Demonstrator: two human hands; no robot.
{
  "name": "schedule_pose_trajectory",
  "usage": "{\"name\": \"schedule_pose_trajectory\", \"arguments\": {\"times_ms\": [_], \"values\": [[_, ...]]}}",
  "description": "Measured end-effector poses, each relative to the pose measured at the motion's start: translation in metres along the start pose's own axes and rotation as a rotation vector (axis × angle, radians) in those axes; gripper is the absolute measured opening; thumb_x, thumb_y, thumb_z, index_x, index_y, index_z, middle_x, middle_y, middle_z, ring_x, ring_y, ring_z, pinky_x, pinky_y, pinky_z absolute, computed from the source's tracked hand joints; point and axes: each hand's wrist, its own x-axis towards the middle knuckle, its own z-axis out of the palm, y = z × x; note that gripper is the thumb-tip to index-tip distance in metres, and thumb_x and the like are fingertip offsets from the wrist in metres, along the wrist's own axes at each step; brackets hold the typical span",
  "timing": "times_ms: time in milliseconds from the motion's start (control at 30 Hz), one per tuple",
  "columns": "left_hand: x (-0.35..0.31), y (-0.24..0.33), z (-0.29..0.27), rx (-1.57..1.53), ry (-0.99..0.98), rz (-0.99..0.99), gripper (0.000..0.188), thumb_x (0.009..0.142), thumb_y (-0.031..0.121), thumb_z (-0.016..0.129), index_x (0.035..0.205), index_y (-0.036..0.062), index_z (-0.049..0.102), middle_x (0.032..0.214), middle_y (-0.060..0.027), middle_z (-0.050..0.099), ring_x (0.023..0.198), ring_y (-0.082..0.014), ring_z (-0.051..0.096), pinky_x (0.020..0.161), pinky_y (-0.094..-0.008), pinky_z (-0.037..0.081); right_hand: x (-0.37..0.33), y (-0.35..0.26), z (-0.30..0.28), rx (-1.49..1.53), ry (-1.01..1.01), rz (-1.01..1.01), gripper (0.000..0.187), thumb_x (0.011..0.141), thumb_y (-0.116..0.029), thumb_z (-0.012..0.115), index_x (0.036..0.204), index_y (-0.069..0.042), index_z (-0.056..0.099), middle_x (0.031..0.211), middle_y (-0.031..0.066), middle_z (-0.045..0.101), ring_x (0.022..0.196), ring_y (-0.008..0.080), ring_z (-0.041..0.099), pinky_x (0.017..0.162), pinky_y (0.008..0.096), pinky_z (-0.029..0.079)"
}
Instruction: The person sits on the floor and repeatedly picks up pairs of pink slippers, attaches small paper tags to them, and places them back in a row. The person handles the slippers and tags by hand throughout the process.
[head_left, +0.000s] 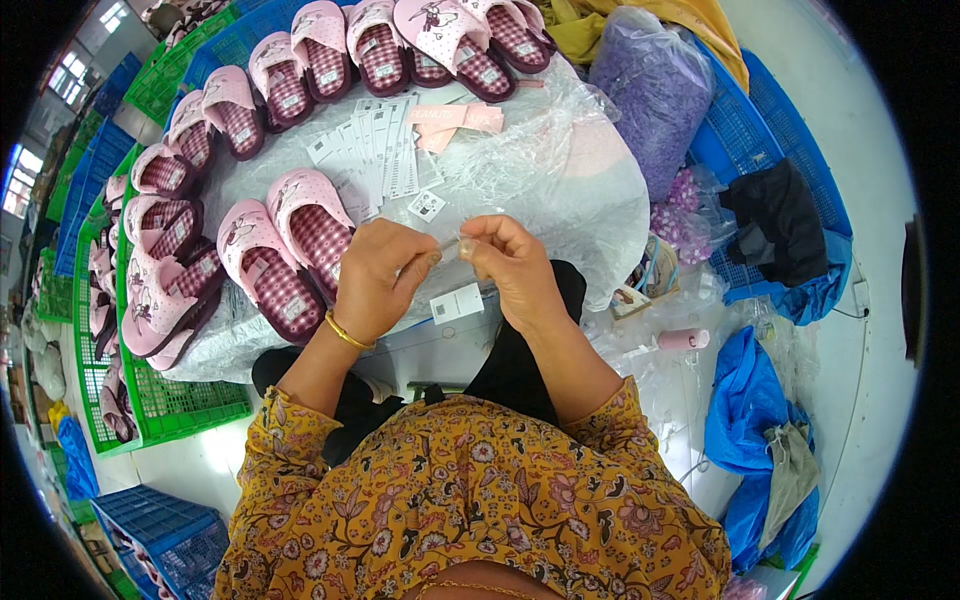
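Left hand (382,272) and right hand (513,272) near a white card tag (458,304).
Both are pinched closed on a thin thing (450,243), too small to name.

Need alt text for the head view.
A person's left hand and right hand pinch a small, unclear item over a plastic-covered table. Two pink slippers lie by the left hand; more slippers line the far and left edges, near paper tags.

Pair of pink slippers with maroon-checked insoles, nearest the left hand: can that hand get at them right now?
Likely yes: the pink slippers with maroon-checked insoles lie right beside the left hand, nothing visible between. It looks to be pinching a small pale thing, so it may need to let go first.
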Motion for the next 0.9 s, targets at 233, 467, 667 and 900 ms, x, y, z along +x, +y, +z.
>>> {"name": "schedule_pose_trajectory", "arguments": {"times_ms": [233, 467, 667, 900], "values": [[-0.015, -0.001, 0.007, -0.698, -0.224, -0.621, 0.014, 0.088, 0.014, 0.066, 0.097, 0.0028, 0.068, 0.087, -0.0080, 0.067, 0.076, -0.0208, 0.060, 0.074, -0.0290, 0.048, -0.018, 0.002, -0.006, -0.217, -0.110, 0.076, 0.014, 0.087, -0.005, 0.068, 0.100, -0.001, 0.063, 0.083, -0.0031, 0.060, 0.072, 0.0022, 0.052, 0.063, 0.0194, 0.043], [-0.023, 0.002, 0.016, -0.310, -0.269, -0.308, 0.013, 0.088, 0.015, 0.063, 0.089, 0.0025, 0.063, 0.079, -0.0101, 0.060, 0.073, -0.0249, 0.059, 0.068, -0.0344, 0.047, -0.030, 0.010, -0.007, -0.368, -0.121, 0.082, 0.017, 0.087, -0.011, 0.070, 0.099, -0.001, 0.064, 0.080, -0.0007, 0.062, 0.069, 0.0045, 0.055, 0.062, 0.0223, 0.046], [-0.018, 0.006, 0.016, -0.111, -0.207, -0.132, 0.010, 0.086, 0.013, 0.062, 0.084, 0.0035, 0.060, 0.079, -0.0128, 0.057, 0.077, -0.0331, 0.057, 0.066, -0.0417, 0.046, -0.027, 0.002, -0.017, -0.778, -0.150, -0.229, 0.021, 0.087, -0.017, 0.072, 0.100, -0.001, 0.065, 0.085, 0.0050, 0.068, 0.073, 0.0068, 0.061, 0.065, 0.0241, 0.049], [-0.001, -0.011, 0.024, -0.108, -0.211, -0.186, 0.012, 0.087, 0.012, 0.061, 0.096, 0.0055, 0.065, 0.086, -0.0129, 0.060, 0.083, -0.0324, 0.059, 0.072, -0.0404, 0.047, -0.024, 0.014, -0.015, -0.553, -0.065, -0.009, 0.016, 0.091, -0.014, 0.066, 0.100, -0.001, 0.063, 0.083, 0.0022, 0.064, 0.070, 0.0072, 0.055, 0.065, 0.0249, 0.047]]}}
